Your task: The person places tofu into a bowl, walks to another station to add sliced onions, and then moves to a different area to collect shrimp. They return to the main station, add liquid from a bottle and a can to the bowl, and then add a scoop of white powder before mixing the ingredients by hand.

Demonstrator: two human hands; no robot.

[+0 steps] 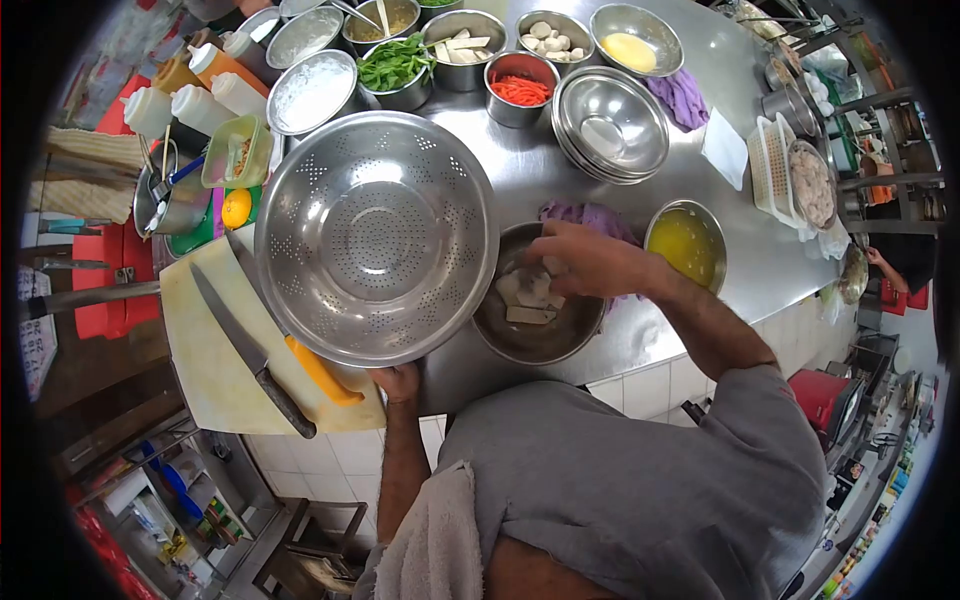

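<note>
Nearest the person, the left hand (pixel 400 382) is closed on the near rim of a large perforated colander (pixel 375 235), which sits tilted over the near edge of the worktop (pixel 520 175). To its left lies a pale cutting board (pixel 215 370) carrying a long knife (pixel 250 350) and an orange-handled tool (pixel 322 372). Just right of the colander and touching it stands a steel bowl (pixel 540 345). The right hand (pixel 590 258) reaches into it, fingers bent down onto the pale pieces (pixel 525 298) inside; whether they grip one cannot be told. Beyond to the right is a bowl of yellow liquid (pixel 650 232). Farther off are stacked empty bowls (pixel 610 125), carrot strips (pixel 520 90) and greens (pixel 395 62), with squeeze bottles (pixel 205 105) at far left.
</note>
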